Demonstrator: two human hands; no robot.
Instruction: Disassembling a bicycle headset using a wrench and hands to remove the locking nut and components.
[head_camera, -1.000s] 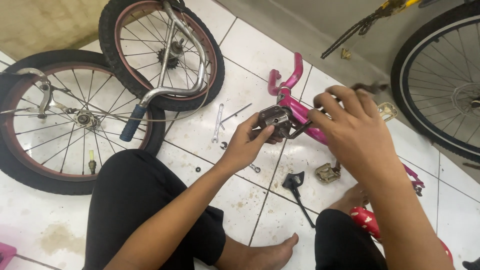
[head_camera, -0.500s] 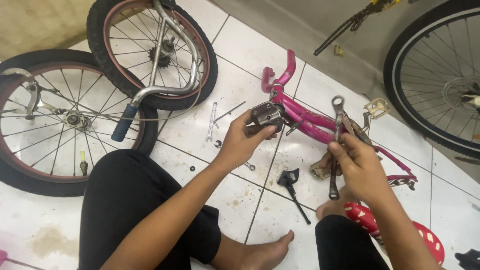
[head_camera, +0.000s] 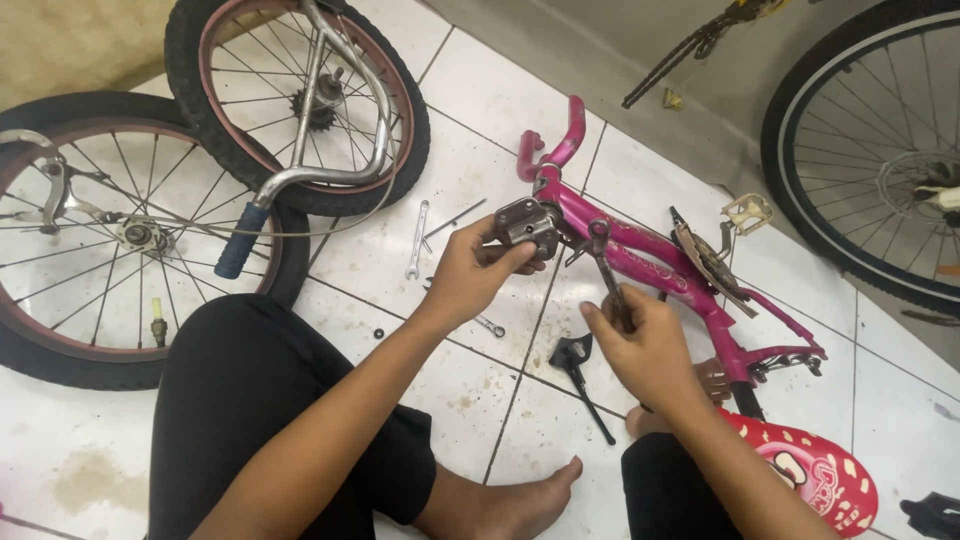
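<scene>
Since the earlier frame the right hand (head_camera: 645, 350) has brought the wrench (head_camera: 607, 265) down, its ring end now against the pink frame (head_camera: 650, 255) beside the bracket (head_camera: 527, 225). Two wheels (head_camera: 300, 100) lie toward the floor's far left. Left hand (head_camera: 470, 275) fingers clasp the bracket; right fingers clench the wrench handle. Spanners (head_camera: 417, 240) and a black tool (head_camera: 580, 375) lie on the tiles nearby.

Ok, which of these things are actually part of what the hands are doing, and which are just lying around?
In hand:
left hand gripping the grey metal bracket
right hand holding the wrench
pink bike frame carrying the bracket

Lying about:
two loose wheels
spanner on the tiles
black tool
red seat
</scene>
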